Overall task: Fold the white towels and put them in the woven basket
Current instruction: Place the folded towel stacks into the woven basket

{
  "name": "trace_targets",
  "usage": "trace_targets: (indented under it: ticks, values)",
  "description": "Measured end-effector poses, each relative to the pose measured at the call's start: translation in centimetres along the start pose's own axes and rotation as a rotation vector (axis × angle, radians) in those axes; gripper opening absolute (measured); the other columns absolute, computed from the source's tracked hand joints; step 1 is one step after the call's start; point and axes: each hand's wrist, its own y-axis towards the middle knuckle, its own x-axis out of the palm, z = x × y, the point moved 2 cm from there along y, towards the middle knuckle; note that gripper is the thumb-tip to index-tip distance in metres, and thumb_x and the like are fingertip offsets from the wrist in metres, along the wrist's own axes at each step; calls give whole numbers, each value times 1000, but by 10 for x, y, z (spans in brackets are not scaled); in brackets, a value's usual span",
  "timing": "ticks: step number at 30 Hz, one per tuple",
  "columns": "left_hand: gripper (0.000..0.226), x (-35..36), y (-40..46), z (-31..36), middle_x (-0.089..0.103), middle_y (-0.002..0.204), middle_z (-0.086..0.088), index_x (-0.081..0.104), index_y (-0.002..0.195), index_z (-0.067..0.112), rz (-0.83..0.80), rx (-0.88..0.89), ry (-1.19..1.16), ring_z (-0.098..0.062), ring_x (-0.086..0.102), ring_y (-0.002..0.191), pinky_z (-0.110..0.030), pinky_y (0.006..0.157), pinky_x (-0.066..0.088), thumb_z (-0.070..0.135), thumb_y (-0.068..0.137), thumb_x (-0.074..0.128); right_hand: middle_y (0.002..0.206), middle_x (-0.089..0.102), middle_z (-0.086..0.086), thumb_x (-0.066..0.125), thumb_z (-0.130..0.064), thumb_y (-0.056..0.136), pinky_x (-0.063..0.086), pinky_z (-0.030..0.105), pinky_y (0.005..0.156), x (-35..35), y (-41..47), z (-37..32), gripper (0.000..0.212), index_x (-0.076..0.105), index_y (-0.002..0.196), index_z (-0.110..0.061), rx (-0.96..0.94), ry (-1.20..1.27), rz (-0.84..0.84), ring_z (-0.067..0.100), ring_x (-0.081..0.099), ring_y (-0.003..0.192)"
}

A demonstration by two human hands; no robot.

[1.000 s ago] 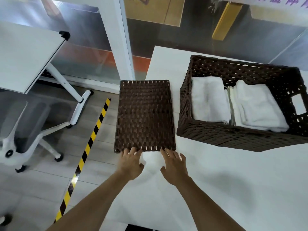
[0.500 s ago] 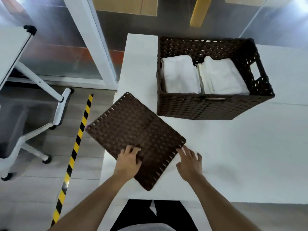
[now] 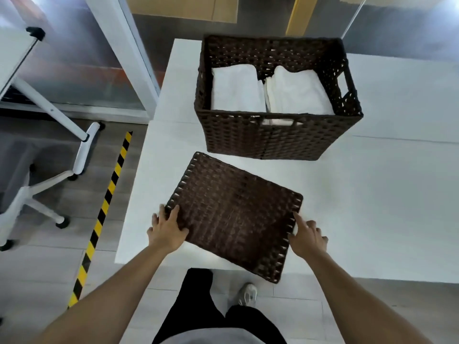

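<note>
A dark brown woven basket [image 3: 263, 142] stands on the white table [image 3: 372, 189]. Inside it lie two piles of folded white towels, one on the left [image 3: 236, 91] and one on the right [image 3: 296, 94]. A flat woven lid [image 3: 236, 212] lies askew in front of the basket, its near corner hanging over the table's front edge. My left hand [image 3: 167, 230] rests with spread fingers on the lid's left corner. My right hand [image 3: 306, 238] touches the lid's right edge with its index finger, the other fingers loosely bent.
To the left of the table are a white pillar [image 3: 129, 45], a black-and-yellow floor stripe [image 3: 104, 209] and a white office chair base [image 3: 37, 194]. A white desk on wheels [image 3: 15, 58] stands at far left. My legs and a shoe [image 3: 248, 294] are below the table edge.
The lid has slid from the table's left edge toward me and to the right, turning as it went. Both hands moved with it and spread apart to its left corner and right edge.
</note>
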Motion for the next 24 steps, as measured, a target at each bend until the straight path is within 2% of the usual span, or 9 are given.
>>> trace_targets:
  ticks: [3, 5, 7, 9, 12, 15, 17, 20, 24]
  values:
    - [84, 23, -18, 18, -1, 165, -4, 12, 157, 37, -35, -25, -82, -39, 15, 146, -54, 113, 31, 44, 88, 60, 140, 40, 8, 54, -26, 95, 53, 43, 90, -4, 1, 25, 71, 23, 157, -42, 35, 397, -28, 31, 56, 114]
    - [80, 37, -30, 32, 10, 162, -6, 19, 155, 35, 2, -56, -127, -41, 26, 139, -54, 111, 34, 42, 88, 61, 133, 46, 7, 53, -21, 95, 55, 37, 78, -7, -5, 34, 69, 27, 155, -42, 70, 640, 2, 26, 61, 102]
    - [76, 48, -42, 42, 20, 156, -7, 22, 153, 34, 26, -85, -131, -41, 35, 132, -54, 107, 37, 41, 88, 61, 121, 59, 6, 55, -22, 96, 52, 35, 77, -7, -7, 42, 68, 26, 156, -33, 125, 759, -1, 21, 62, 97]
    - [73, 55, -51, 48, 28, 150, -9, 23, 152, 33, 44, -120, -148, -41, 40, 127, -53, 105, 38, 41, 89, 60, 105, 65, 3, 59, -23, 97, 48, 33, 73, -7, -7, 52, 58, 37, 151, -17, 237, 867, -26, 18, 62, 87]
    - [65, 60, -65, 55, 40, 137, -13, 29, 148, 27, 109, -206, -195, -40, 43, 123, -53, 102, 39, 42, 91, 58, 101, 67, 7, 65, -27, 94, 50, 35, 73, -9, -9, 65, 36, 62, 123, -6, 366, 1057, -89, 23, 63, 84]
    - [63, 63, -78, 64, 41, 135, -17, 31, 147, 17, 169, -227, -261, -42, 42, 124, -53, 102, 38, 35, 93, 58, 107, 71, 9, 69, -37, 83, 58, 48, 91, -8, -6, 75, 42, 67, 115, -12, 405, 1184, -25, 31, 69, 92]
    - [63, 62, -87, 70, 40, 136, -21, 32, 147, 9, 214, -231, -312, -45, 41, 123, -51, 103, 36, 31, 94, 58, 111, 67, 9, 68, -34, 87, 55, 46, 94, -15, -12, 76, 34, 65, 115, -14, 389, 1245, 71, 31, 66, 98]
    - [53, 53, -104, 81, 43, 129, -24, 43, 134, 1, 336, -203, -327, -45, 42, 116, -50, 103, 34, 28, 92, 60, 109, 68, 7, 64, -24, 94, 54, 42, 92, -28, -26, 75, 12, 67, 105, -20, 317, 1355, 149, 26, 64, 95]
    - [42, 38, -130, 92, 44, 125, -22, 48, 126, 4, 471, -161, -433, -42, 42, 111, -51, 101, 34, 26, 93, 61, 111, 65, 5, 62, -20, 98, 48, 36, 84, -53, -49, 75, 30, 58, 127, -22, 226, 1459, 265, 19, 62, 89]
